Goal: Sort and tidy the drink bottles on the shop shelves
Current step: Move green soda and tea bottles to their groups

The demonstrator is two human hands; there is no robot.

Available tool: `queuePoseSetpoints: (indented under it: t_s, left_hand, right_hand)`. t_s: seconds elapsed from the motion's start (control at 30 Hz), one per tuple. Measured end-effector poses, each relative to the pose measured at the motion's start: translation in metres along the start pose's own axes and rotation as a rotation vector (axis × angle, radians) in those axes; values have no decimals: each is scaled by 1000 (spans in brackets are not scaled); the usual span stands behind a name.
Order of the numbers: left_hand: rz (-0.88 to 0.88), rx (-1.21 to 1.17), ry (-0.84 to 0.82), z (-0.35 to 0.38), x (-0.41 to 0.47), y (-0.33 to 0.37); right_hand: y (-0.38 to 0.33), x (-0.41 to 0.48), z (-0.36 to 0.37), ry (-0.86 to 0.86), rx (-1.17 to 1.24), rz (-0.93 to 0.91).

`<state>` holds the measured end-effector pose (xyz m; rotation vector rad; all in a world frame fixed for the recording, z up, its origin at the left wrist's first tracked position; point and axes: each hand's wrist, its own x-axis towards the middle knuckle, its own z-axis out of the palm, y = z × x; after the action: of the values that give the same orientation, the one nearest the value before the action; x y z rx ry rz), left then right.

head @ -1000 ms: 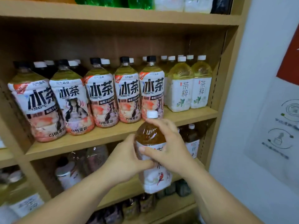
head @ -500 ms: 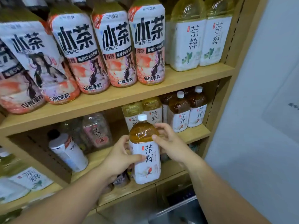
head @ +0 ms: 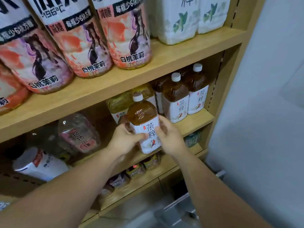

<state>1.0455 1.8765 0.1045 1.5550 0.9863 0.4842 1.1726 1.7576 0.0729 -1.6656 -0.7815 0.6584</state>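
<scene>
We hold one brown tea bottle (head: 144, 122) in both hands, a little below the middle of our view. Our left hand (head: 125, 139) grips its left side at nine o'clock with the thumb laid across the white label. Our right hand (head: 171, 139) grips the opposite side at three o'clock, with its thumb on the label too. So both hands are clamped on the same bottle, apart from each other with the bottle between them.

The bottle is nearly upright with its white cap at twelve o'clock, and it sits at the front edge of the middle shelf (head: 197, 118). We cannot tell whether its base touches the board.

At two o'clock from the bottle, two matching brown tea bottles (head: 176, 102) stand side by side on that shelf, near the right upright. Just behind it, at eleven o'clock, are yellow tea bottles (head: 118, 104). At nine o'clock, further along the shelf, is a clear bottle with a pink label (head: 79, 132), and at eight o'clock a white bottle (head: 39, 163) that looks tilted.

The upper shelf (head: 115, 89) carries a row of pink-labelled bottles (head: 128, 38) from ten to twelve o'clock. White-labelled bottles (head: 177, 22) stand beside them at one o'clock. Small cans (head: 136, 170) sit on the shelf below our hands, at six o'clock.
</scene>
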Motion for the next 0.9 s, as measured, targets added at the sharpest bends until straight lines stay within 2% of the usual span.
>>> queuePoseSetpoints:
  t_s: [0.2, 0.3, 0.6, 0.73, 0.9]
  left_hand:
    - [4, 54, 5, 4, 10, -2]
    - [42, 123, 60, 11, 14, -2]
    - [63, 259, 156, 40, 31, 8]
    - [60, 389, 197, 46, 40, 7]
    - [76, 427, 184, 57, 39, 19]
  right_hand:
    - [11, 10, 3, 109, -50, 16]
    - [24, 8, 11, 182, -53, 105]
    - [42, 34, 17, 363, 265, 316]
    - [47, 41, 20, 403, 298, 336]
    - [50, 49, 17, 430, 362, 380]
